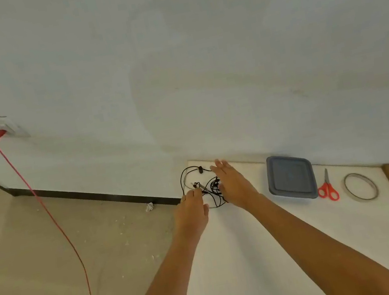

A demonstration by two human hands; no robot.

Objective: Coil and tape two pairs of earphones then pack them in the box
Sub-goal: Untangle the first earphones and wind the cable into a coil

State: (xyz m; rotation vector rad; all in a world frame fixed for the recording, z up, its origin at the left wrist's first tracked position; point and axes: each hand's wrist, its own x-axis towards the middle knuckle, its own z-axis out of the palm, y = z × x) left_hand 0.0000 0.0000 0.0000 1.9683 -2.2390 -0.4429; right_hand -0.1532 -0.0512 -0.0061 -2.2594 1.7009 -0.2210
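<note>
tangled earphones, closed box
we see black cords lying in a loose heap on the white worktop; the grey box sits lid-on to their right, tape roll flat beyond.

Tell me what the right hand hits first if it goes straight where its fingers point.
Likely the wall: the right hand points its fingers past the table edge, with the earphone cord just left of that line. Depth is unclear.
</note>
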